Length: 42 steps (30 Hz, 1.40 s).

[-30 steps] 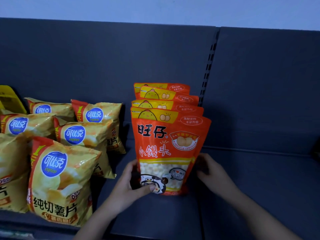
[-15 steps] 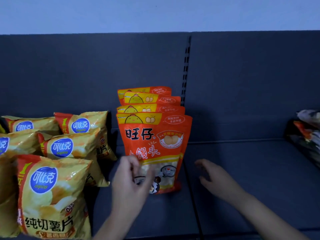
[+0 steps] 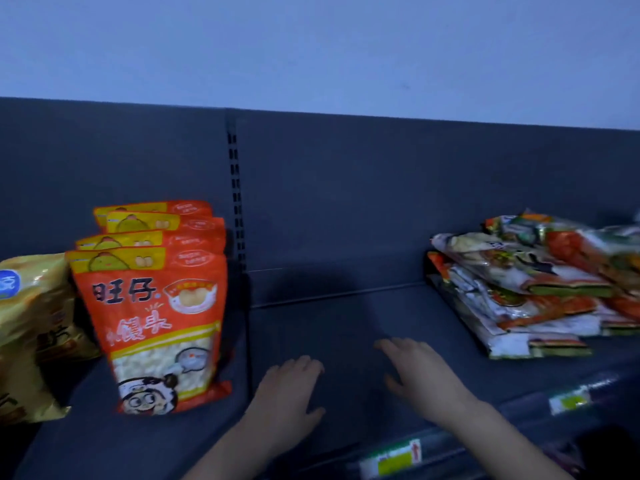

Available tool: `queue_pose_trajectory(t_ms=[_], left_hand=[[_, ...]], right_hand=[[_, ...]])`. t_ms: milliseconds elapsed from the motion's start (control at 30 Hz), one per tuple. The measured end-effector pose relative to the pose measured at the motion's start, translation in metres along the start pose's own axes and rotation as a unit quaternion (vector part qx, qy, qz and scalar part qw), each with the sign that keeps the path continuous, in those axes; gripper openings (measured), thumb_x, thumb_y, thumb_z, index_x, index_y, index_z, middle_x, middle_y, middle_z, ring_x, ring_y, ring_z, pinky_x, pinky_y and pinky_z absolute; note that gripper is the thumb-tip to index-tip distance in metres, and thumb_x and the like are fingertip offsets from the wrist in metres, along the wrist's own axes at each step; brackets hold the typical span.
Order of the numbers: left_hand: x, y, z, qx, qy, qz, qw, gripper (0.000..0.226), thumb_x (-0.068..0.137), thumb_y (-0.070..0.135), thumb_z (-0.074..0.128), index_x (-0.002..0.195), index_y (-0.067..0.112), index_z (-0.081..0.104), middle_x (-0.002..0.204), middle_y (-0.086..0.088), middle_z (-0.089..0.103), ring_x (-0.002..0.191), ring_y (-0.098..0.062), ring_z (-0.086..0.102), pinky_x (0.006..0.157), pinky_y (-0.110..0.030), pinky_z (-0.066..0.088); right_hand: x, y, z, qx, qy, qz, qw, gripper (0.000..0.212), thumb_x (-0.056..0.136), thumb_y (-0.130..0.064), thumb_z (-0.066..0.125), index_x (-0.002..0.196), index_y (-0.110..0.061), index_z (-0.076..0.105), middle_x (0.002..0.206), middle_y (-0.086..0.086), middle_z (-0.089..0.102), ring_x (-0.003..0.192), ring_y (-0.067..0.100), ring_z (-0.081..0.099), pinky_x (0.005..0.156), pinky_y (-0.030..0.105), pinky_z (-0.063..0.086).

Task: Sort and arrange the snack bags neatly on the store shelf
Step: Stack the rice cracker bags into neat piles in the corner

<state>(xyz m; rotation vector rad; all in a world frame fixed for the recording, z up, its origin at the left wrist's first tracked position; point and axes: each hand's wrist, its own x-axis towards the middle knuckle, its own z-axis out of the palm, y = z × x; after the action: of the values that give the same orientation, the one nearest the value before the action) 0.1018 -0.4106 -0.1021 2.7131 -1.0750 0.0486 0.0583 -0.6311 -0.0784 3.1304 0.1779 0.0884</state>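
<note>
Dim throughout, with a cool blue cast. Brightest on the pale wall [image 3: 311,46] above the shelf [image 3: 346,327]; darkest at the shelf's front right corner. Soft, broad shadow on the shelf's back panel and floor just beyond the left hand [image 3: 287,386] and right hand [image 3: 422,372]. Dull sheen on the yellow bag [image 3: 31,323] at the left edge and on the pile of bags [image 3: 519,289] at the right. Smeared by motion all over: print on the orange bags [image 3: 156,306] doubled, both hands soft-edged, price labels [image 3: 391,459] unreadable. Top line of the shelf's back slanted and slightly bent.
</note>
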Motion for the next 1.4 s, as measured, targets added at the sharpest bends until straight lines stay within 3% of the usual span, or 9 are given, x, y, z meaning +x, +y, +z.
queue_pose_trajectory(t_ms=[167,333,467,767,900,1100,1200,1333,1400], left_hand=[[0.044,0.070,0.018,-0.065,0.011,0.043,0.997,0.037,0.089,0.041,0.053,0.123,0.029,0.042,0.122,0.013,0.046,0.111,-0.007,0.046,0.087,-0.022,0.033],[0.084,0.143,0.032,-0.155,0.036,0.061,0.985,0.016,0.090,0.034,0.056,0.104,0.032,0.051,0.105,0.020,0.053,0.094,0.001,0.051,0.078,-0.015,0.039],[0.113,0.178,0.041,-0.196,0.044,0.049,0.978,0.016,0.088,0.031,0.061,0.102,0.032,0.053,0.099,0.023,0.054,0.089,0.008,0.050,0.074,-0.007,0.038],[0.179,0.189,0.035,-0.236,0.092,0.009,0.967,0.038,0.083,0.023,0.068,0.115,0.030,0.049,0.107,0.017,0.053,0.101,-0.001,0.051,0.081,-0.017,0.038],[0.208,0.187,0.029,-0.240,0.101,0.019,0.965,0.041,0.083,0.023,0.068,0.120,0.026,0.050,0.108,0.014,0.054,0.101,-0.003,0.050,0.081,-0.018,0.038],[0.243,0.194,0.022,-0.244,0.129,0.049,0.960,0.040,0.080,0.009,0.066,0.116,0.024,0.054,0.104,0.015,0.053,0.101,-0.008,0.052,0.087,-0.030,0.045],[0.259,0.197,0.018,-0.257,0.152,0.063,0.952,0.041,0.079,-0.001,0.059,0.112,0.023,0.055,0.103,0.014,0.056,0.097,-0.008,0.053,0.084,-0.030,0.046],[0.285,0.210,0.007,-0.296,0.180,0.060,0.936,0.041,0.082,-0.008,0.053,0.103,0.027,0.056,0.096,0.013,0.060,0.091,-0.004,0.056,0.073,-0.015,0.043],[0.301,0.224,-0.002,-0.315,0.176,0.069,0.930,0.037,0.083,-0.008,0.053,0.098,0.025,0.058,0.093,0.011,0.061,0.087,-0.004,0.057,0.071,-0.019,0.045]], right_hand=[[-0.058,0.080,-0.011,0.007,-0.010,0.046,0.999,0.055,0.089,-0.039,0.052,0.140,-0.023,0.035,0.131,-0.004,0.048,0.121,0.016,0.043,0.098,0.028,0.032],[-0.101,0.147,-0.021,0.016,0.019,0.082,0.996,0.053,0.088,-0.039,0.052,0.137,-0.024,0.037,0.131,-0.004,0.047,0.123,0.016,0.042,0.100,0.030,0.033],[-0.128,0.191,-0.021,0.027,0.044,0.113,0.992,0.050,0.088,-0.037,0.053,0.135,-0.025,0.040,0.131,-0.006,0.048,0.122,0.015,0.042,0.101,0.028,0.033],[-0.125,0.260,-0.029,0.013,0.110,0.202,0.973,0.050,0.088,-0.036,0.056,0.135,-0.024,0.043,0.128,-0.006,0.051,0.118,0.016,0.047,0.096,0.028,0.036],[-0.107,0.276,-0.036,0.004,0.130,0.224,0.966,0.046,0.086,-0.034,0.057,0.129,-0.022,0.047,0.119,-0.004,0.053,0.111,0.017,0.050,0.087,0.028,0.040],[-0.092,0.308,-0.044,0.010,0.162,0.256,0.953,0.047,0.088,-0.032,0.059,0.131,-0.020,0.046,0.122,-0.001,0.052,0.113,0.020,0.049,0.086,0.028,0.039],[-0.088,0.327,-0.047,0.012,0.146,0.268,0.952,0.048,0.088,-0.033,0.058,0.132,-0.021,0.044,0.127,-0.002,0.049,0.114,0.019,0.048,0.084,0.028,0.037],[-0.088,0.368,-0.043,0.011,0.106,0.298,0.949,0.052,0.087,-0.032,0.059,0.134,-0.020,0.040,0.130,0.000,0.045,0.117,0.020,0.046,0.084,0.027,0.040],[-0.090,0.394,-0.042,0.007,0.090,0.319,0.943,0.051,0.086,-0.032,0.059,0.132,-0.018,0.041,0.127,0.001,0.046,0.115,0.021,0.046,0.084,0.028,0.042]])
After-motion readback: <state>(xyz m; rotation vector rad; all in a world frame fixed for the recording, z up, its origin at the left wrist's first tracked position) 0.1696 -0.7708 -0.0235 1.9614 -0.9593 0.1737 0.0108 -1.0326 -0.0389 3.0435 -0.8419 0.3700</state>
